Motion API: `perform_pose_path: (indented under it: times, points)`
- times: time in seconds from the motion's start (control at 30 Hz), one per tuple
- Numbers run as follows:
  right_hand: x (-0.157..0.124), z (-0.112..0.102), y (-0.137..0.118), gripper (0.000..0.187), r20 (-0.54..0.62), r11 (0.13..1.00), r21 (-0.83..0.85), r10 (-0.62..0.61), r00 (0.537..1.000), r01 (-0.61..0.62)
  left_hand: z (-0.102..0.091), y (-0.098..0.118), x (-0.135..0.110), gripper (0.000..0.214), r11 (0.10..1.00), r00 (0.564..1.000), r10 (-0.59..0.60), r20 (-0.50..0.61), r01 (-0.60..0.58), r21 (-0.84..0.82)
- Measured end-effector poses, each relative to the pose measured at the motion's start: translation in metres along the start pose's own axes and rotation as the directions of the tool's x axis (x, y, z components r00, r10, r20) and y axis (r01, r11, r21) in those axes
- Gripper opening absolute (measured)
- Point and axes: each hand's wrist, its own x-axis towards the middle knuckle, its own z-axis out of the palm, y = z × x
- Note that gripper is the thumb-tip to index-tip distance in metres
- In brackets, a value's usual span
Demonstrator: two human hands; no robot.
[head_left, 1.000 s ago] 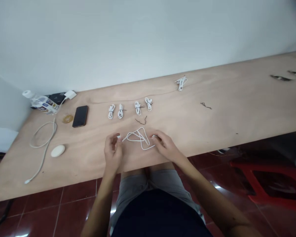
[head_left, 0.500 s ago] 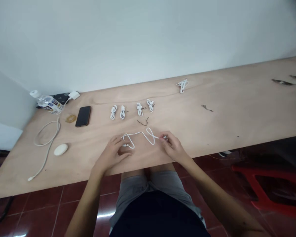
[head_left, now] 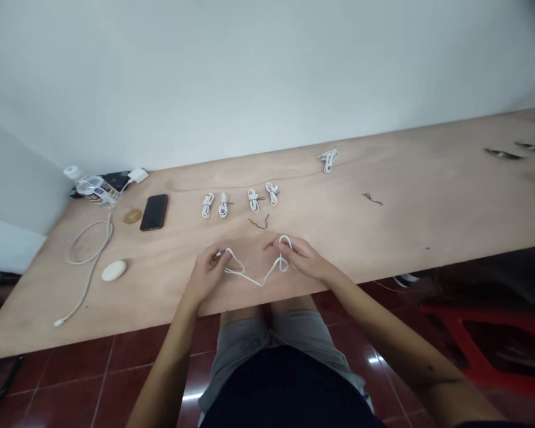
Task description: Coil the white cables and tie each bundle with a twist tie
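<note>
A loose white cable stretches between my two hands near the table's front edge. My left hand pinches one end of it, with a small loop hanging from the fingers. My right hand is closed on the other end, where the cable makes a loop over the fingers. A dark twist tie lies bent on the table just beyond the hands. Behind it are several coiled white cables, among them one bundle bound with a dark tie. The plugs of the held cable are hidden by my fingers.
On the left are a phone, a tape roll, a round white object, a longer white cable and a plastic bottle. Farther right lie another white cable bundle and a dark tie. A red stool stands below.
My left hand has gone from resting spread beside the cable to pinching its end. My right hand has shifted slightly left with the cable, whose middle now sags toward me.
</note>
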Motion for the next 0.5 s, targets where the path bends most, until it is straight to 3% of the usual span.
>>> perform_pose_path:
  times: [0.13, 0.23, 0.37, 0.5]
  points:
    - [-0.001, 0.016, 0.008, 0.039, -0.077, 0.899, 0.413, 0.194, 0.978, -0.146, 0.006, -0.006, 0.004, 0.035, 0.986, 0.985, -0.102, -0.136, 0.082, -0.148]
    - [0.001, 0.031, 0.013, 0.055, -0.146, 0.829, 0.541, 0.260, 0.954, -0.143, 0.013, -0.008, 0.005, 0.037, 0.974, 0.974, -0.138, -0.179, 0.101, -0.201]
    - [0.002, 0.047, 0.018, 0.067, -0.236, 0.887, 0.443, 0.251, 0.939, -0.126, 0.028, -0.007, 0.005, 0.037, 0.927, 0.953, -0.231, -0.194, 0.155, -0.343]
    - [0.006, 0.061, 0.018, 0.051, -0.294, 0.935, 0.289, 0.292, 0.910, -0.207, 0.050, 0.003, 0.003, 0.039, 0.821, 0.932, -0.316, -0.178, 0.175, -0.543]
